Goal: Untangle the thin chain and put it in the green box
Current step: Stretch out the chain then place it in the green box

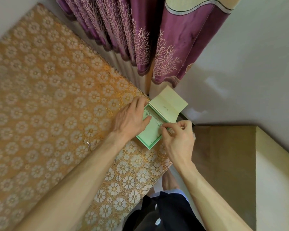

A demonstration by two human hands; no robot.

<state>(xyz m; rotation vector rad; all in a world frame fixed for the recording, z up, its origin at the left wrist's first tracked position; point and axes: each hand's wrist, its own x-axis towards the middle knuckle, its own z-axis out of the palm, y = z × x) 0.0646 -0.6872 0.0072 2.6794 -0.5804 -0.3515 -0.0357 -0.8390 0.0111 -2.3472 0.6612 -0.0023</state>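
A: Looking down on a green box [147,141], open near the right edge of a table [57,97] under orange flowered cloth.

B: With the pale lid [168,104] tipped back on the far side?

A: Yes, leaning toward the white wall [240,64], just below a purple curtain [140,39].

B: And inside?

A: Holds the thin chain [154,118], strung loosely across the far half of the mint lining, from the left wall toward the right rim.

B: Gripped by the left hand [130,120]?

A: Steadying the box instead, with fingers curled over its far left corner and thumb laid inside on the lining, close by the chain. Cannot tell whether touching it.

B: And from the right?

A: Reaching in over the right rim with the right hand [178,137], thumb and forefinger pinched narrow on the chain's near end, other fingers folded behind.

B: Anything else on the cloth?

A: A small silvery glint [88,144] well left of the box, too small to name. Below the table's near edge, dark clothing [157,214].
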